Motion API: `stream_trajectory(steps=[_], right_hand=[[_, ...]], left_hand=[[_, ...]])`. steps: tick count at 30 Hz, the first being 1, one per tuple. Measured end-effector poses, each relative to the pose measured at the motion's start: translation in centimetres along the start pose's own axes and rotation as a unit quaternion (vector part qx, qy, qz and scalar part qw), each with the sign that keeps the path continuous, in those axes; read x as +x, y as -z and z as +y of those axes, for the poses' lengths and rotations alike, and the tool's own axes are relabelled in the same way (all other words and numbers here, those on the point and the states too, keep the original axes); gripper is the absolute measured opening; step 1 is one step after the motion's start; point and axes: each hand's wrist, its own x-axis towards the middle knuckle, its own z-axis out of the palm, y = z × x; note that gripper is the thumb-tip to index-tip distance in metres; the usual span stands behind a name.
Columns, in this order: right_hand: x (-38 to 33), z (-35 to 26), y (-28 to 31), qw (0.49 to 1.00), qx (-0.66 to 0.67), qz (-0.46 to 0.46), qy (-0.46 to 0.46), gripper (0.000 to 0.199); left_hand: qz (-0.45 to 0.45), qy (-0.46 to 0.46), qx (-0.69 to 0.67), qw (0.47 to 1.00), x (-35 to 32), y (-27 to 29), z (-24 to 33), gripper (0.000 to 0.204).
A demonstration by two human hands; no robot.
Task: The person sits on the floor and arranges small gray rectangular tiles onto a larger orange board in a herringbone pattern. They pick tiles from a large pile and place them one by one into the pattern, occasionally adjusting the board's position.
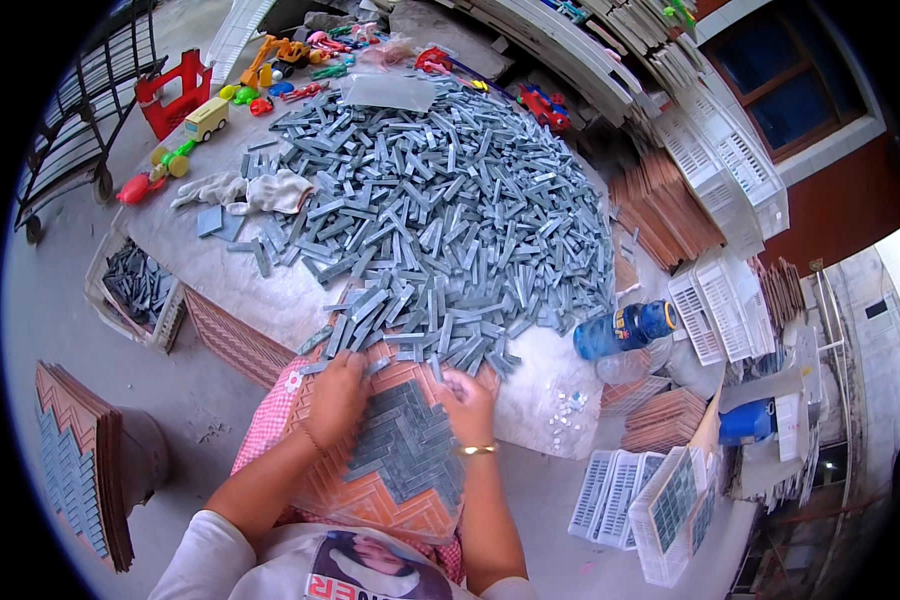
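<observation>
An orange herringbone tray (380, 500) lies in front of me, its middle filled with grey strip tiles (400, 440) set in a zigzag. My left hand (339, 392) is over the tray's upper left part, fingers closed round a small grey strip tile (378, 366) that sticks out beside them. Over the upper right part, my right hand (466, 408) pinches another grey strip tile (436, 369) between thumb and fingers. Just beyond both hands rises a large heap of loose grey strip tiles (450, 210). My fingertips partly hide the tiles they hold.
White gloves (260, 191) lie left of the heap, and a blue bottle (620, 332) lies to its right. Stacked trays (80, 460) stand at far left, near a crate (135, 285) of dark strips. White plastic baskets (660, 510) are at right; toys (206, 120) lie behind.
</observation>
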Motion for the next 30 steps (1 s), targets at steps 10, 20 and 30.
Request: stream_trajectory(steps=[10, 20, 30], right_hand=[[-2.4, -0.5, 2.1, 0.988, 0.074, -0.031, -0.132, 0.026], [-0.8, -2.7, -1.0, 0.952, -0.296, -0.025, 0.077, 0.017], [-0.4, -2.9, -2.2, 0.948, -0.310, -0.003, 0.067, 0.014]], left_hand=[[-0.034, -0.016, -0.049, 0.998, -0.8, 0.4, -0.6, 0.021], [0.002, -0.072, 0.012, 0.997, -0.7, 0.1, 0.4, 0.020], [0.001, -0.093, 0.008, 0.996, -0.2, -0.4, 0.9, 0.020]])
